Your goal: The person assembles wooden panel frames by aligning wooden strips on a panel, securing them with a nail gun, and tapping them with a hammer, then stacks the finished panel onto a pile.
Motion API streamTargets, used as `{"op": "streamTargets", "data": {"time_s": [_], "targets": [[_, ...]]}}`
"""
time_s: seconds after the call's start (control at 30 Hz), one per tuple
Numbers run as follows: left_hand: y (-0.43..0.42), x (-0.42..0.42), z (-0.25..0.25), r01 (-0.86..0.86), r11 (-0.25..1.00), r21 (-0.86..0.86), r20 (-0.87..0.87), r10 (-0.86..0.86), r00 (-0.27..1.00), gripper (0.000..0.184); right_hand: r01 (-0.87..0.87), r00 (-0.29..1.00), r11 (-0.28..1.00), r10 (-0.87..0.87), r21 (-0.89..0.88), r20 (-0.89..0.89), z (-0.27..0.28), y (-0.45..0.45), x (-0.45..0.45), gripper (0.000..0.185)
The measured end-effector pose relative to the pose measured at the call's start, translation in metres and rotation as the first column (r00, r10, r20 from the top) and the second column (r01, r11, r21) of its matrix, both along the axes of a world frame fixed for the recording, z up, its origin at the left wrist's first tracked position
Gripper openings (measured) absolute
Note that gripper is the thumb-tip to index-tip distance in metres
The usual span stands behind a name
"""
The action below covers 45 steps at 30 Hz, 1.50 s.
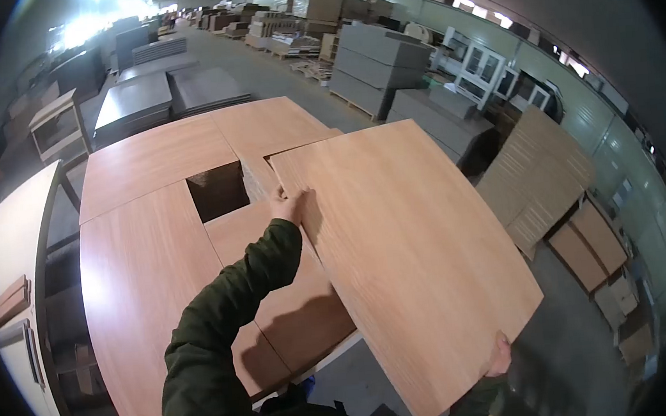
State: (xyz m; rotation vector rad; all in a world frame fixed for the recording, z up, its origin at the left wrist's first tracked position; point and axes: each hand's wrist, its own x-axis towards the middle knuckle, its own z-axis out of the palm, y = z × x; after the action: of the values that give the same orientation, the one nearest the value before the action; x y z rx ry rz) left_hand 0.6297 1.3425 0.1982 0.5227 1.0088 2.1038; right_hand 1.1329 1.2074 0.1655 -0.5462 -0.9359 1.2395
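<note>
A large flat wood-grain panel (423,256) is held tilted at the right side of a stack of similar panels (148,246). My left hand (291,205) grips its left edge near the far corner, thumb on the top face. At the near right edge my right hand (500,355) is closed on the panel, with its fingers partly hidden beneath. The far left part of the panel overlaps the stack, and its near end sticks out over the floor. Between the stacked panels a dark square gap (218,191) shows beside my left hand.
To the left stands a pale workbench (18,233) with wood strips on it. Grey panel stacks (133,102) lie beyond. Stacked grey boxes (376,64) stand behind. Cardboard sheets (538,176) and brown boxes (590,242) are along the right, near white-framed cabinets (483,71).
</note>
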Motion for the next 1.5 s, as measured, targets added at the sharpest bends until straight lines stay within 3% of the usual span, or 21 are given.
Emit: {"op": "streamTargets", "data": {"time_s": [0.17, 0.23, 0.3, 0.4, 0.43, 0.47, 0.53, 0.57, 0.6, 0.63, 0.67, 0.7, 0.77, 0.8, 0.87, 0.9, 0.93, 1.03, 1.13, 1.3, 1.5], "targets": [[0.051, -0.072, -0.011, -0.197, 0.980, 0.015, -0.128, 0.197, 0.972, 0.035, -0.070, 0.997, 0.994, 0.072, -0.086, 0.022, -0.005, 0.092, -0.048, 0.047], [0.060, -0.100, 0.010, -0.241, 0.969, -0.059, -0.351, 0.206, 0.913, 0.034, -0.044, 0.994, 0.985, 0.060, -0.169, 0.092, -0.008, 0.124, -0.060, 0.055], [0.072, -0.137, 0.011, -0.426, 0.784, -0.452, -0.622, 0.066, 0.781, 0.051, 0.105, 0.981, 0.956, -0.054, -0.274, 0.187, -0.004, 0.139, -0.080, 0.064], [0.089, -0.171, -0.063, -0.711, 0.535, -0.456, -0.832, 0.026, 0.554, 0.071, 0.427, 0.899, 0.743, -0.287, -0.515, 0.331, -0.011, 0.170, -0.063, 0.076], [0.084, -0.170, -0.092, -0.605, 0.634, -0.482, -0.813, -0.065, 0.579, 0.084, 0.502, 0.862, 0.669, -0.333, -0.548, 0.383, -0.022, 0.187, -0.053, 0.078], [0.078, -0.159, -0.122, -0.491, 0.808, -0.326, -0.830, 0.005, 0.558, 0.085, 0.509, 0.849, 0.710, -0.321, -0.487, 0.419, -0.032, 0.206, -0.046, 0.074], [0.030, -0.085, -0.100, -0.152, 0.839, -0.523, -0.587, -0.225, 0.778, 0.072, 0.517, 0.811, 0.774, -0.308, -0.364, 0.498, -0.057, 0.244, -0.026, 0.068], [-0.012, -0.019, -0.041, -0.254, 0.795, -0.550, -0.626, -0.193, 0.755, 0.061, 0.483, 0.770, 0.861, -0.331, -0.158, 0.546, -0.075, 0.268, -0.023, 0.065], [-0.013, -0.011, -0.090, -0.071, 0.940, -0.334, -0.510, -0.117, 0.852, 0.058, 0.423, 0.719, 0.904, -0.373, 0.056, 0.586, -0.085, 0.294, -0.019, 0.061], [-0.028, 0.014, -0.095, 0.007, 0.949, -0.314, -0.410, -0.142, 0.901, 0.053, 0.330, 0.695, 0.930, -0.354, 0.161, 0.626, -0.079, 0.310, -0.025, 0.055], [-0.042, 0.044, -0.093, -0.010, 0.989, -0.151, -0.453, -0.060, 0.889, 0.053, 0.232, 0.818, 0.970, -0.237, 0.077, 0.524, -0.049, 0.298, -0.048, 0.054], [-0.057, 0.065, -0.114, -0.085, 0.966, -0.245, -0.450, -0.036, 0.892, 0.060, 0.119, 0.817, 0.986, -0.164, 0.116, 0.553, -0.045, 0.314, -0.053, 0.053], [-0.082, 0.117, -0.101, -0.117, 0.981, -0.153, -0.468, 0.033, 0.883, 0.071, -0.063, 0.806, 0.986, -0.039, 0.152, 0.591, -0.057, 0.327, -0.054, 0.051], [-0.091, 0.143, -0.086, -0.145, 0.974, -0.173, -0.357, 0.075, 0.931, 0.069, -0.049, 0.810, 0.973, -0.092, 0.224, 0.579, -0.059, 0.331, -0.057, 0.047], [-0.103, 0.160, -0.078, -0.272, 0.931, -0.244, -0.532, 0.106, 0.840, 0.064, -0.037, 0.900, 0.990, -0.024, 0.133, 0.436, -0.068, 0.330, -0.062, 0.044], [-0.104, 0.171, -0.060, -0.238, 0.929, -0.285, -0.536, 0.051, 0.842, 0.060, 0.013, 0.855, 0.987, -0.093, 0.158, 0.511, -0.073, 0.334, -0.061, 0.043], [-0.108, 0.164, -0.071, -0.335, 0.882, -0.332, -0.618, 0.065, 0.784, 0.055, -0.052, 0.898, 0.997, 0.024, 0.052, 0.439, -0.072, 0.332, -0.063, 0.041], [-0.128, 0.151, -0.106, -0.646, 0.735, -0.204, -0.938, 0.043, 0.344, 0.040, 0.158, 0.850, 0.955, -0.262, 0.252, 0.457, -0.079, 0.333, -0.071, 0.038], [-0.113, 0.166, -0.093, -0.755, 0.600, -0.266, -0.959, -0.083, 0.271, 0.021, 0.143, 0.841, 0.933, -0.291, 0.331, 0.456, -0.071, 0.339, -0.060, 0.037], [-0.128, 0.150, -0.077, -0.723, 0.575, -0.384, -0.923, -0.218, 0.317, 0.017, 0.219, 0.866, 0.925, -0.331, 0.312, 0.375, -0.074, 0.346, -0.068, 0.035], [-0.118, 0.159, -0.077, -0.608, 0.672, -0.423, -0.828, -0.014, 0.561, 0.026, 0.183, 0.894, 0.975, -0.218, 0.124, 0.392, -0.055, 0.346, -0.065, 0.032]]}}
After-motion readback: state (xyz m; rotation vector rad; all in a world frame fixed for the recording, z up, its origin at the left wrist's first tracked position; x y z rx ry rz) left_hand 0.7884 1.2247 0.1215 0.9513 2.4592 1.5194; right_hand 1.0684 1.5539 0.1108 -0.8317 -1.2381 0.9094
